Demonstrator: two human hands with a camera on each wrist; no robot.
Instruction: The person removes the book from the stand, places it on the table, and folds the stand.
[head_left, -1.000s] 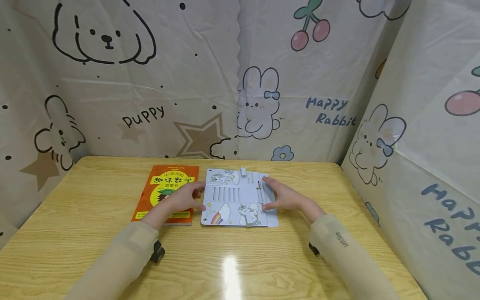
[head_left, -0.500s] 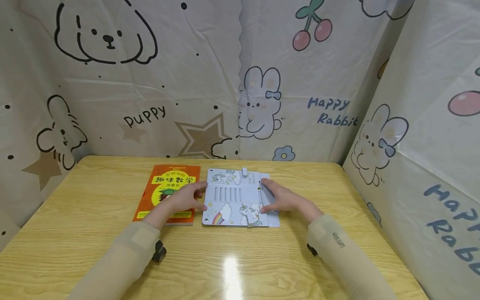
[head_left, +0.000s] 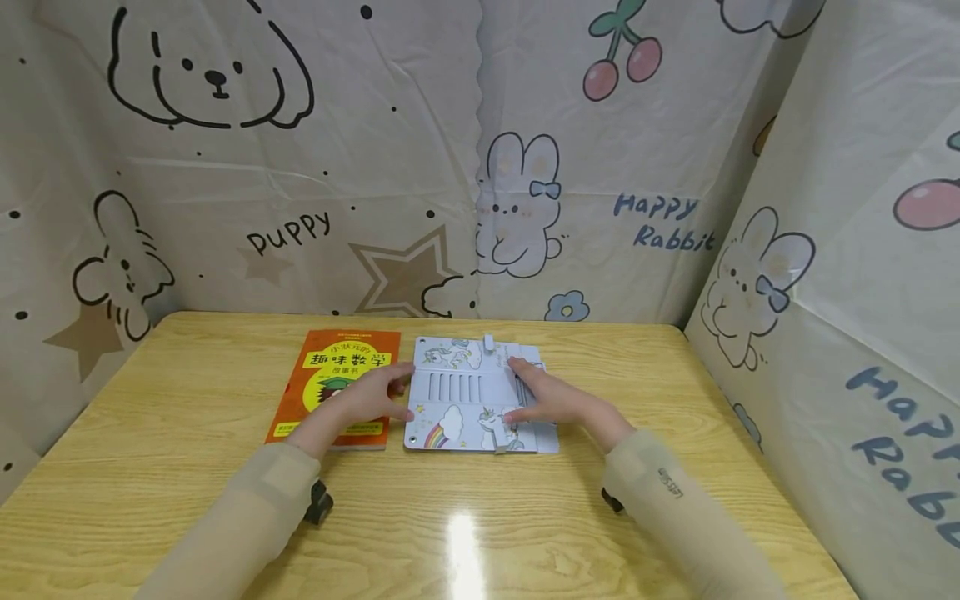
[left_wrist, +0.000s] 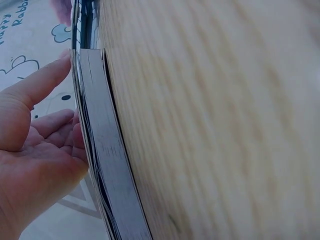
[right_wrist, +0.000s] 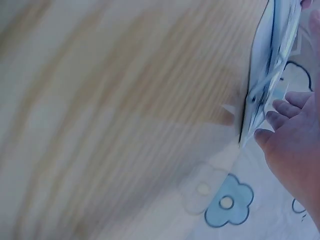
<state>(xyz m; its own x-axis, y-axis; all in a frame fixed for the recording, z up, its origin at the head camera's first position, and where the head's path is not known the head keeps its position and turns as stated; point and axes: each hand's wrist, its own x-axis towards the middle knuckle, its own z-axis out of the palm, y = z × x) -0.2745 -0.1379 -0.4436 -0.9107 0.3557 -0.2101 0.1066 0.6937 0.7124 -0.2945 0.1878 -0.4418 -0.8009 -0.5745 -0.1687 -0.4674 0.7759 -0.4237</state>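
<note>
A white folding book stand (head_left: 459, 390) with unicorn and rainbow prints lies flat on the table, its front full of slots on the left. At its left edge rests my left hand (head_left: 367, 395), thumb and fingers spread apart. My right hand (head_left: 551, 398) lies over the right part, fingers spread on its surface. In the right wrist view, the stand (right_wrist: 270, 55) shows edge-on with a thin wire piece, beside the loosely extended fingers (right_wrist: 285, 107). An orange book (head_left: 348, 358) lies under my left forearm; its page edge (left_wrist: 107, 140) fills the left wrist view's middle.
The wooden table (head_left: 390, 533) runs up to a printed cloth (head_left: 405, 167) at the back. More cloth (head_left: 847, 275) hangs along the right side.
My right hand has slid left across the stand, from its right edge toward the middle, uncovering more of the right edge. The left hand and the book stay put.
</note>
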